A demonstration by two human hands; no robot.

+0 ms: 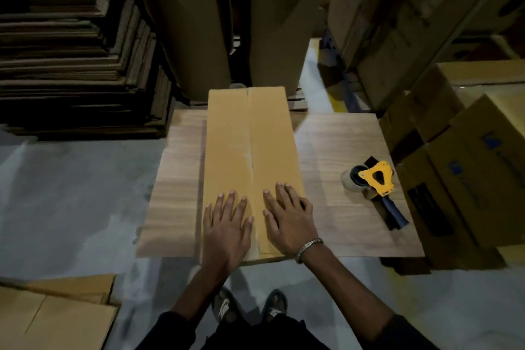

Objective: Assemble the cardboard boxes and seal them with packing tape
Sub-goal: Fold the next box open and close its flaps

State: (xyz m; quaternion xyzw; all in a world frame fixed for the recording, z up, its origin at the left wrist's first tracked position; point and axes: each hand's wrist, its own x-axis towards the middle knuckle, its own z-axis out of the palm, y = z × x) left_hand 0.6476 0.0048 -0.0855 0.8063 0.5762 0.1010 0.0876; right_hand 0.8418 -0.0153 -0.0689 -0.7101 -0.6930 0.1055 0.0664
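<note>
Nearest the viewer, two feet stand on a grey floor (71, 185), and two bare arms reach forward. The left hand (227, 224) and right hand (287, 216) lie flat, fingers straight and spread, pressing on the near end of a box (247, 150); neither grip closes on anything. The box sits on a low wooden bench (335, 150), its near end overhanging the bench's front edge. Its long axis runs straight away from the person, and the seam (251, 156) where the two top flaps meet runs the same way, between the two hands. Whether tape already covers the seam is hard to tell. To do this step well, keep both palms close beside the seam so the flaps stay level and butted together, then free one hand for taping. The tape gun (375, 182) lies to the right on the bench, well apart from the box, handle toward the person. Beyond stand stacked flat cardboard (79, 65) and more cartons.
</note>
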